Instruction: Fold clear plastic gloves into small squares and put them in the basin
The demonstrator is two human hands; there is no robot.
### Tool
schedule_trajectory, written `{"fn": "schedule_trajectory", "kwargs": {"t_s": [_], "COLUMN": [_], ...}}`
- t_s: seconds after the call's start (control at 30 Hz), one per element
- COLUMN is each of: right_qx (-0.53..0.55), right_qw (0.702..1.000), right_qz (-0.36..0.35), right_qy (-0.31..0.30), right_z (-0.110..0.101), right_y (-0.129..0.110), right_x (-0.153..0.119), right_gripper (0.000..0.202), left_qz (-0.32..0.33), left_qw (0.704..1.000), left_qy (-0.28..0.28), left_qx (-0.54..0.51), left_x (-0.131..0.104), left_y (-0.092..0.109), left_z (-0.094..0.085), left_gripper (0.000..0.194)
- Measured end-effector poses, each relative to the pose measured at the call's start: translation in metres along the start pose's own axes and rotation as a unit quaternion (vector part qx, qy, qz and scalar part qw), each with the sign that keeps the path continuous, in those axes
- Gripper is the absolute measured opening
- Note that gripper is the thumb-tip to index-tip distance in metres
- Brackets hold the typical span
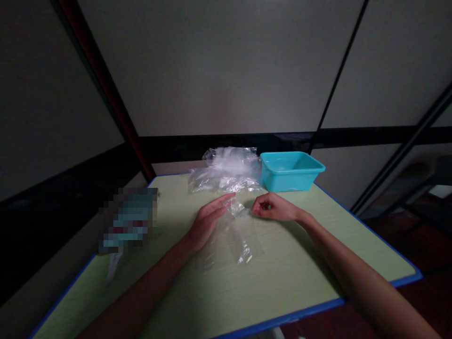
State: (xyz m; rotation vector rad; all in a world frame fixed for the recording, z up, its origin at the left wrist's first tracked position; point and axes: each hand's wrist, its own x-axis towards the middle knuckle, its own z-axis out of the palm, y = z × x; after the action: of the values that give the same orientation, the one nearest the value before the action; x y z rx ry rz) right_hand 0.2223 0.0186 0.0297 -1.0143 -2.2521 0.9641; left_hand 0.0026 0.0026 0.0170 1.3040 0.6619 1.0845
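Note:
A clear plastic bag (pixel 236 238) lies on the pale green table in front of me, its top crumpled between my hands. My left hand (pixel 211 219) is beside the bag's left edge, fingers stretched out toward the back and touching the plastic. At the bag's upper right, my right hand (pixel 273 206) has its fingers curled together at the edge of the plastic; whether they pinch it is too small to tell. Behind both hands a heap of clear plastic bags (pixel 231 169) is piled at the back of the table.
A turquoise basin (pixel 291 179) stands at the back right, beside the heap. At the left edge lies a pixelated, blurred-out object (pixel 129 219) with a whitish strip below it. The table (pixel 300 287) has a blue edge, and a wall rises behind it.

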Motion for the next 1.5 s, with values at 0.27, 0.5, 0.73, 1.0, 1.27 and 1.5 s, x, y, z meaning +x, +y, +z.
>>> {"fn": "schedule_trajectory", "kwargs": {"t_s": [0.27,0.5,0.73,1.0,1.27,1.5], "right_qx": [-0.020,-0.020,-0.092,-0.134,-0.123,-0.104], "right_qw": [1.000,0.997,0.994,0.977,0.985,0.992], "right_qz": [-0.004,-0.050,-0.026,-0.054,-0.053,-0.075], "right_qy": [0.017,-0.048,0.046,0.155,0.109,0.003], "right_z": [0.009,0.016,0.012,0.014,0.010,0.012], "right_y": [0.004,-0.008,0.001,0.001,-0.001,-0.006], "right_x": [0.004,0.003,0.006,0.008,0.005,0.003], "right_gripper": [0.016,0.028,0.009,0.026,0.017,0.024], "left_qz": [-0.031,-0.043,-0.053,-0.063,-0.059,-0.055], "left_qw": [0.989,0.987,0.982,0.981,0.981,0.979], "left_qy": [0.028,0.027,0.022,0.022,0.017,-0.004], "left_qx": [-0.142,-0.150,-0.178,-0.184,-0.185,-0.197], "left_x": [0.005,0.005,0.005,0.004,0.004,0.002], "left_y": [0.001,0.000,0.003,0.007,0.006,0.008], "left_z": [-0.007,-0.005,-0.006,-0.003,-0.004,-0.002], "left_gripper": [0.028,0.027,0.028,0.029,0.030,0.031]}}
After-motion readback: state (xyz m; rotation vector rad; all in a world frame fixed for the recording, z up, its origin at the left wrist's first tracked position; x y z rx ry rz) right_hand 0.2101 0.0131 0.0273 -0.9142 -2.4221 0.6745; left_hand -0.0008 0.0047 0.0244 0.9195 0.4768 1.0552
